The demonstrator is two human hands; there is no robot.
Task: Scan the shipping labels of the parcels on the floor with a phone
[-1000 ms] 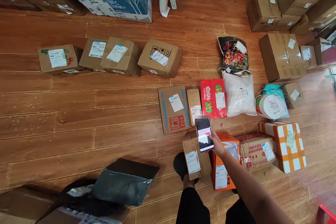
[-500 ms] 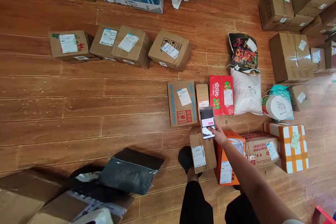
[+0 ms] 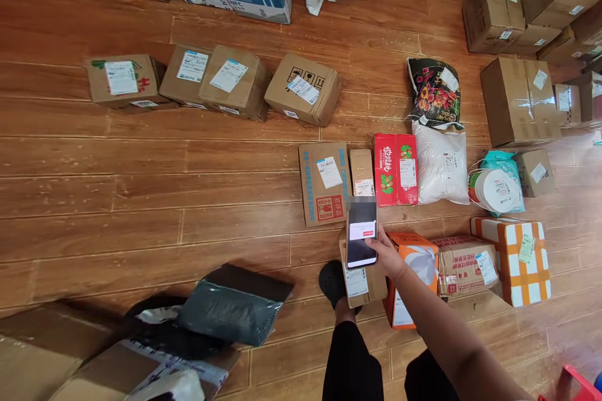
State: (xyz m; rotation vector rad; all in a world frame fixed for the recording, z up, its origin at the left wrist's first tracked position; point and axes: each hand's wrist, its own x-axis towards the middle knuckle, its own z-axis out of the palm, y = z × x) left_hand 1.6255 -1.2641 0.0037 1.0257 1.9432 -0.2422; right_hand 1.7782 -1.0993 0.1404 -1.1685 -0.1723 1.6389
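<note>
My right hand [image 3: 386, 254] is closed around a smartphone [image 3: 362, 247], with the thumb over its lit screen, where a white pop-up with a red button shows. The phone is above a brown carton [image 3: 374, 285] with a white label, hiding part of it. Just right of that carton, under my wrist, stands an orange box [image 3: 399, 307]. Beyond the phone lie a slim brown box [image 3: 361, 169], a red box [image 3: 396, 169] and a flat brown carton [image 3: 324, 185] with blue print. My left hand is out of the picture.
Labelled cartons [image 3: 305, 91] form a row farther off. A dark plastic parcel [image 3: 235, 307] lies at the lower left. On the right are a white sack [image 3: 439, 166], a plant soil bag [image 3: 433, 94], an orange-and-white checked box [image 3: 522, 263] and stacked cartons [image 3: 498, 15].
My right hand has brought the phone slightly left and nearer to me, now over the brown carton's label. Its screen has turned darker around the pop-up. The parcels stay put.
</note>
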